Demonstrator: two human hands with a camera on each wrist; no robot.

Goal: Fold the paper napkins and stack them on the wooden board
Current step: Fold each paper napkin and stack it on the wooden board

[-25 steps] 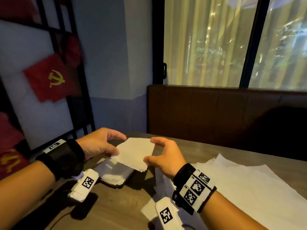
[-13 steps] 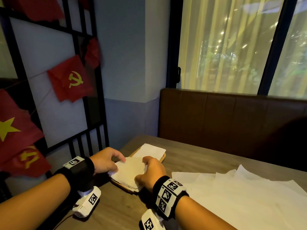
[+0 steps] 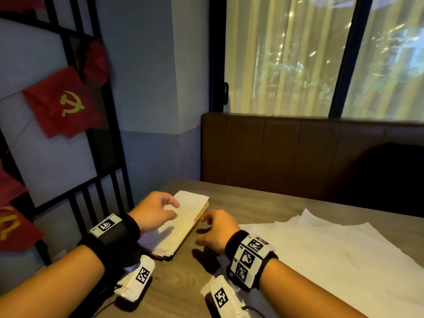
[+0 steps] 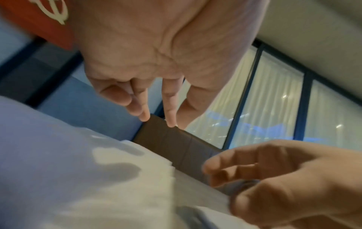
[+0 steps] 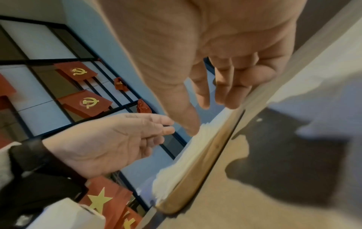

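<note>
Several folded napkins [image 3: 181, 223] sit stacked on your wooden board [image 3: 202, 214] — both your left hand [image 3: 153, 212] and right hand [image 3: 218, 228] hang loose and empty, while unfolded sheets [image 3: 332, 249] wait beside you.

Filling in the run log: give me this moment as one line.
left hand: empty, above folded napkins | right hand: empty, beside wooden board | unfolded napkins: on table
</note>
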